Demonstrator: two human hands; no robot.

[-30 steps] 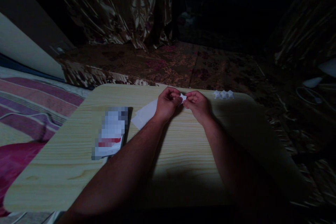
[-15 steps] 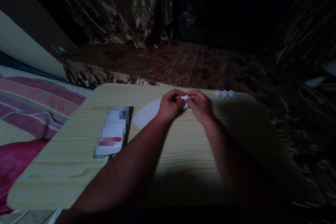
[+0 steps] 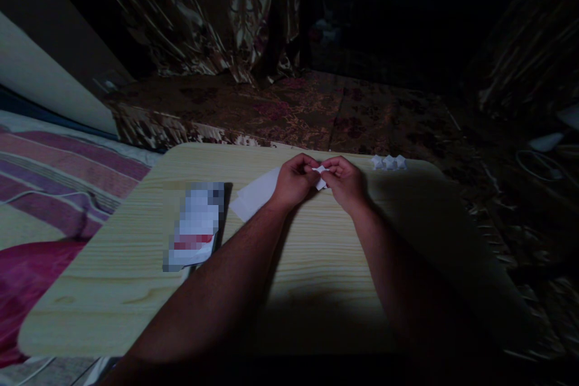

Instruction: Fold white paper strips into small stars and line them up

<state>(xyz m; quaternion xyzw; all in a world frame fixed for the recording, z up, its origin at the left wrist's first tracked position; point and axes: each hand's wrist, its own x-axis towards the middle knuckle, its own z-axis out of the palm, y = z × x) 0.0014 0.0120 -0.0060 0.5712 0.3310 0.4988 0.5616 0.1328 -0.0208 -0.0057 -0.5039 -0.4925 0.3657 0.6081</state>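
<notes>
Both hands meet over the far middle of the wooden surface [image 3: 294, 277], fingertips pinched on one small white paper piece [image 3: 321, 176]. The left hand [image 3: 293, 182] grips it from the left, the right hand [image 3: 346, 181] from the right — fingers curled in, knuckles up, the two hands nearly touching. Only a sliver of the piece shows between the fingers, so its shape cannot be told. It is held just above the surface. A white sheet [image 3: 256, 194] lies flat just left of the left hand, partly under the wrist. Three small white folded stars [image 3: 388, 162] sit in a row near the far right edge — apart from the hands. A white packet [image 3: 195, 227] lies farther left.
</notes>
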